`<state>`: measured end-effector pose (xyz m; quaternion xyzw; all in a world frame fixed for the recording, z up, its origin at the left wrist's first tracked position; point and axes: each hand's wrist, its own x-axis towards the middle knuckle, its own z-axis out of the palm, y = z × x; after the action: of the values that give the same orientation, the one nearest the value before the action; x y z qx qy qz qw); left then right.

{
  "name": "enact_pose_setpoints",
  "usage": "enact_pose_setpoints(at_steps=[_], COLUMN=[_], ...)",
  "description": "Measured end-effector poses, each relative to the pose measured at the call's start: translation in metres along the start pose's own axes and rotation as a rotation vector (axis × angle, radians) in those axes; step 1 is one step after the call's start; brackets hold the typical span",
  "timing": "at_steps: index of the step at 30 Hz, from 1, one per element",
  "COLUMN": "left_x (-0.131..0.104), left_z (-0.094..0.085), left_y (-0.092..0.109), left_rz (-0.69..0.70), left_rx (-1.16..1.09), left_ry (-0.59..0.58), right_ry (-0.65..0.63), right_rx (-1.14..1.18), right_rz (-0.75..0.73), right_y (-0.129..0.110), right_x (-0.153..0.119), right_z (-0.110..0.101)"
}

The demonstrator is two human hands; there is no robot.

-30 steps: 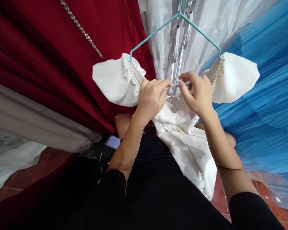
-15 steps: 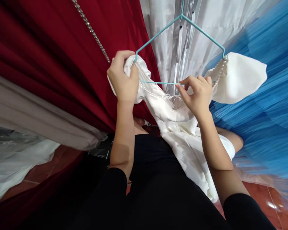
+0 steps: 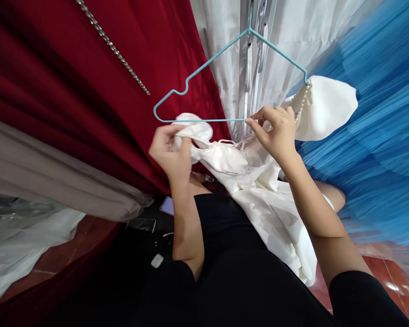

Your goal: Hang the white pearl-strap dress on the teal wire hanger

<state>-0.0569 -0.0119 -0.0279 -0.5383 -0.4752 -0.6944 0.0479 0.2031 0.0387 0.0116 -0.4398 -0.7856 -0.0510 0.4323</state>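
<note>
A white dress (image 3: 259,181) with pearl trim hangs from a teal wire hanger (image 3: 218,53) by one side only. Its right strap still sits in the hanger's right notch, beside a white puffed sleeve (image 3: 330,109). My left hand (image 3: 172,150), slightly blurred, is closed on the dress's left shoulder, just below the hanger's bare left end. With thumb and fingers, my right hand (image 3: 276,129) pinches the hanger's bottom bar near its middle. The skirt of the dress drapes down over my right thigh.
Red fabric (image 3: 122,100) with a rhinestone chain hangs at the left, and blue tulle (image 3: 371,168) at the right. Behind the hanger are white cloth and a metal rail. A phone (image 3: 167,205) and a small white case (image 3: 157,260) lie at my left.
My left hand has moved down, bringing the dress's left shoulder off the hanger's left end. The right hand keeps its pinch on the bar; the hanger has shifted slightly left.
</note>
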Motion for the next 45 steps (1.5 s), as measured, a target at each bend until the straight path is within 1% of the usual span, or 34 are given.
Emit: enact_pose_setpoints(at_steps=[1,2,3,4,5,7,8,9,10,12,13,14,15,17,18,19,21,22,23,25,28,32,35,38,41,43,45], left_x=[-0.007,-0.010,-0.010,-0.007,-0.003,0.004,0.006,0.006,0.005,0.001,-0.001,-0.003,-0.003,-0.002,-0.002,-0.001,0.000,0.001,0.001,0.001,0.004,0.008,0.010,0.011,0.012,0.011,0.011], left_z=[0.009,0.018,0.027,0.034,0.041,0.050,0.053,0.054,0.055,0.055,0.055,0.054,0.054,0.053,0.053,0.053,0.054,0.054,0.054,0.054,0.050,0.044,0.041,0.039,0.038,0.039,0.040], left_y=[0.021,0.040,0.055,0.065,0.071,0.071,0.068,0.063,0.059,0.054,0.053,0.053,0.053,0.054,0.055,0.056,0.057,0.058,0.059,0.062,0.064,0.066,0.066,0.065,0.064,0.064,0.063], left_rz=[0.052,0.130,0.159,0.182,0.191,0.189,0.191,0.197,0.202,0.212,0.216,0.219,0.219,0.211,0.205,0.200,0.190,0.182,0.174,0.155,0.136,0.129,0.128,0.138,0.147,0.151,0.153], left_rx=[0.027,0.059,0.122,0.165,0.198,0.224,0.229,0.237,0.249,0.274,0.282,0.287,0.291,0.289,0.281,0.266,0.231,0.217,0.207,0.194,0.191,0.212,0.235,0.230,0.215,0.203,0.191], left_ry=[-0.056,-0.088,-0.156,-0.225,-0.303,-0.465,-0.522,-0.556,-0.565,-0.531,-0.515,-0.508,-0.509,-0.525,-0.534,-0.544,-0.563,-0.571,-0.577,-0.584,-0.597,-0.621,-0.618,-0.607,-0.598,-0.596,-0.600], right_ry=[0.001,0.000,-0.007,-0.020,-0.038,-0.050,-0.017,0.052,0.152,0.387,0.475,0.508,0.502,0.436,0.438,0.487,0.670,0.730,0.751,0.683,0.557,0.534,0.508,0.472,0.495,0.538,0.626], right_rx=[-0.015,-0.028,-0.036,-0.034,-0.022,0.027,0.046,0.051,0.035,-0.039,-0.074,-0.083,-0.061,0.038,0.086,0.125,0.145,0.135,0.122,0.096,0.111,0.180,0.152,0.119,0.032,-0.060,-0.124], right_rz=[-0.002,-0.005,-0.008,-0.015,-0.027,-0.064,-0.083,-0.097,-0.098,-0.065,-0.052,-0.043,-0.039,-0.039,-0.040,-0.041,-0.061,-0.070,-0.074,-0.039,0.097,0.284,0.343,0.364,0.361,0.313,0.190], right_y=[-0.001,-0.002,-0.003,-0.005,-0.007,-0.009,-0.008,-0.006,-0.001,0.014,0.024,0.034,0.045,0.065,0.073,0.080,0.089,0.092,0.095,0.099,0.106,0.112,0.112,0.111,0.119,0.124,0.122], right_x=[0.000,-0.001,-0.002,-0.004,-0.005,-0.009,-0.010,-0.010,-0.009,-0.004,0.001,0.007,0.013,0.025,0.030,0.034,0.036,0.036,0.034,0.029,0.025,0.035,0.043,0.040,0.023,0.005,-0.016], right_z=[-0.001,-0.003,-0.005,-0.007,-0.010,-0.015,-0.018,-0.021,-0.024,-0.030,-0.034,-0.037,-0.041,-0.049,-0.053,-0.057,-0.067,-0.071,-0.075,-0.079,-0.076,-0.065,-0.063,-0.070,-0.078,-0.081,-0.081])
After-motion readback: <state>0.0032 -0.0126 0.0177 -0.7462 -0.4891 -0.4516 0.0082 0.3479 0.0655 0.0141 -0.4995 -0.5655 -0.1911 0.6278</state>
